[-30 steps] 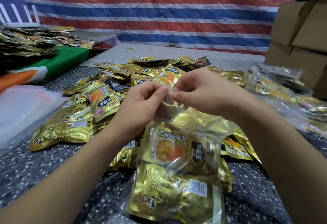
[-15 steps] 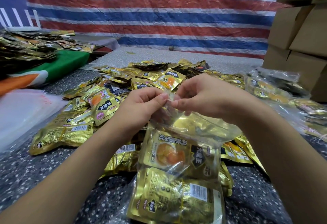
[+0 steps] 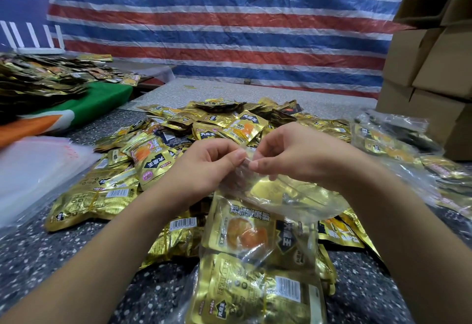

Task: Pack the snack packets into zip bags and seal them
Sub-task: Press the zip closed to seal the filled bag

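**Zip strip pinched, seal at risk**

At nine o'clock a stack of empty bags (image 3: 33,167) lies on the worktop (image 3: 38,252). Just left of centre, the left hand (image 3: 204,167) pinches the mouth of the zip bag (image 3: 268,221), thumb and fingers pressed together on the clear strip. The right hand (image 3: 293,155), just beside it, pinches the same edge, fingertips almost touching the left's. The bag hangs from twelve toward six o'clock, gold packets (image 3: 252,234) inside it. Loose packets (image 3: 178,144) are heaped behind at twelve; filled bags (image 3: 398,142) lie at three, before the boxes (image 3: 434,68).

Likely step: closing the zip. With both pinches at one spot, the rest of the strip may stay open. The film looks slick and crumpled, so tracks could misalign, or the packets' weight could pull the mouth apart.
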`<state>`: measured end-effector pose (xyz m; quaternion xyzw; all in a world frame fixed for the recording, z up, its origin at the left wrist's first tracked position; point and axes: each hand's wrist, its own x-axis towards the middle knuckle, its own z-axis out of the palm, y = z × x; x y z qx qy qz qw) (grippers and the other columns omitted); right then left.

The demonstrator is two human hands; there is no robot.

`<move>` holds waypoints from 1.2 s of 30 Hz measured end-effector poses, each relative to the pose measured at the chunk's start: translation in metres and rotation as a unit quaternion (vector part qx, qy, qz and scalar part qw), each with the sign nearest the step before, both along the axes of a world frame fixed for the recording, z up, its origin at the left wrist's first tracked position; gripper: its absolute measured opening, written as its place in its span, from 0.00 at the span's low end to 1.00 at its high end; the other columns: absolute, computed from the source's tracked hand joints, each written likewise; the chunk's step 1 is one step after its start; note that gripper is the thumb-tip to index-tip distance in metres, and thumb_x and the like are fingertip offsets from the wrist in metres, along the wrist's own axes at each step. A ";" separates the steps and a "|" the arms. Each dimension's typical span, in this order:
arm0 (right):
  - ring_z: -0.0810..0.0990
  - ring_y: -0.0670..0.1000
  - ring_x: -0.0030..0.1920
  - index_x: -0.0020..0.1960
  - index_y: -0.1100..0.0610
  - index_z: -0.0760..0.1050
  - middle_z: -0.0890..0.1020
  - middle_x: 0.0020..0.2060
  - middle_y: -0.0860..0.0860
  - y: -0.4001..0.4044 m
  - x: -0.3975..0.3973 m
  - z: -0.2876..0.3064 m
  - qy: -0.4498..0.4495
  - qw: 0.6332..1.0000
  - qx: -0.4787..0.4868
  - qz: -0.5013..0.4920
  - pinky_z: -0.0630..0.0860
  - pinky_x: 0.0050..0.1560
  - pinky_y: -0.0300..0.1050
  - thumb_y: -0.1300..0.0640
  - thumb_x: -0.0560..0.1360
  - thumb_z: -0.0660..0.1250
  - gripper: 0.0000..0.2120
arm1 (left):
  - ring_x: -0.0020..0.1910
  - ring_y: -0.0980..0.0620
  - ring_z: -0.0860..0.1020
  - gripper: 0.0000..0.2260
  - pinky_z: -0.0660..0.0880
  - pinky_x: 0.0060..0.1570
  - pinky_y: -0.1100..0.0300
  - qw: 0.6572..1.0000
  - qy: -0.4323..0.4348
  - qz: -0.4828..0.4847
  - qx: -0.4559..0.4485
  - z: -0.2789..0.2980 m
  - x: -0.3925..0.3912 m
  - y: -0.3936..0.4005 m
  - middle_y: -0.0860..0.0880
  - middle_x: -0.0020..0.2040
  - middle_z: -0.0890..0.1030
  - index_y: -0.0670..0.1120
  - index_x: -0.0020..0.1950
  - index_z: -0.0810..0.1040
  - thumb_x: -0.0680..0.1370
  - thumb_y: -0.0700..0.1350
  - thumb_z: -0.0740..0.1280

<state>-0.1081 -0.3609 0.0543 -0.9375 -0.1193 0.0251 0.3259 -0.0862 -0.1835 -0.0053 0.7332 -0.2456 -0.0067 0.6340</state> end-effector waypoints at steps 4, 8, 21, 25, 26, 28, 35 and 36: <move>0.79 0.43 0.33 0.41 0.54 0.82 0.84 0.33 0.48 0.000 0.000 0.000 -0.008 1.000 0.000 -0.002 0.73 0.37 0.40 0.49 0.73 0.74 0.09 | 0.35 0.52 0.79 0.09 0.75 0.33 0.63 1.000 -0.007 0.010 0.003 0.000 0.000 0.000 0.39 0.39 0.82 0.38 0.49 0.81 0.81 0.40 0.64; 0.80 0.47 0.36 0.40 0.53 0.81 0.84 0.34 0.49 0.002 -0.001 0.001 -0.024 0.999 -0.021 -0.003 0.76 0.40 0.44 0.47 0.76 0.72 0.10 | 0.31 0.56 0.80 0.09 0.74 0.30 0.67 1.000 -0.016 0.016 0.004 -0.001 0.000 -0.002 0.46 0.37 0.83 0.41 0.49 0.82 0.81 0.41 0.63; 0.77 0.51 0.34 0.39 0.51 0.77 0.81 0.34 0.51 0.008 -0.001 -0.005 -0.125 0.988 -0.095 0.010 0.73 0.34 0.49 0.48 0.81 0.64 0.14 | 0.29 0.52 0.81 0.10 0.78 0.30 0.59 0.998 -0.026 0.041 -0.040 -0.005 0.000 -0.007 0.47 0.32 0.82 0.42 0.46 0.81 0.82 0.42 0.62; 0.74 0.49 0.34 0.42 0.54 0.77 0.80 0.36 0.51 0.015 -0.002 -0.010 -0.156 0.980 -0.123 -0.005 0.63 0.29 0.44 0.50 0.82 0.62 0.13 | 0.26 0.57 0.78 0.11 0.72 0.26 0.67 0.993 -0.066 0.081 -0.051 -0.009 -0.001 -0.011 0.51 0.28 0.80 0.44 0.42 0.80 0.82 0.40 0.62; 0.74 0.49 0.34 0.43 0.54 0.77 0.80 0.36 0.51 0.015 -0.001 -0.010 -0.158 0.980 -0.122 -0.005 0.63 0.29 0.44 0.50 0.82 0.61 0.13 | 0.26 0.57 0.77 0.11 0.72 0.26 0.67 0.992 -0.073 0.089 -0.055 -0.010 0.000 -0.012 0.51 0.29 0.80 0.44 0.42 0.80 0.82 0.39 0.63; 0.73 0.48 0.34 0.43 0.54 0.77 0.79 0.36 0.50 0.014 0.000 -0.011 -0.154 0.982 -0.113 -0.001 0.63 0.30 0.44 0.50 0.81 0.62 0.12 | 0.27 0.56 0.77 0.12 0.73 0.27 0.65 0.990 -0.082 0.102 -0.055 -0.012 0.001 -0.012 0.51 0.29 0.80 0.44 0.41 0.80 0.82 0.40 0.63; 0.75 0.43 0.32 0.40 0.51 0.77 0.78 0.33 0.45 0.010 0.005 -0.012 -0.138 0.989 -0.047 -0.010 0.66 0.31 0.38 0.51 0.79 0.68 0.09 | 0.29 0.54 0.78 0.11 0.75 0.28 0.61 0.990 -0.089 0.095 -0.059 -0.015 0.002 -0.012 0.52 0.32 0.81 0.45 0.42 0.81 0.82 0.41 0.63; 0.77 0.45 0.34 0.40 0.52 0.78 0.79 0.33 0.46 0.010 0.005 -0.013 -0.137 0.990 -0.038 -0.012 0.68 0.32 0.39 0.51 0.78 0.68 0.09 | 0.29 0.54 0.78 0.10 0.75 0.28 0.60 0.989 -0.094 0.097 -0.053 -0.016 0.002 -0.012 0.51 0.32 0.81 0.45 0.43 0.81 0.82 0.42 0.64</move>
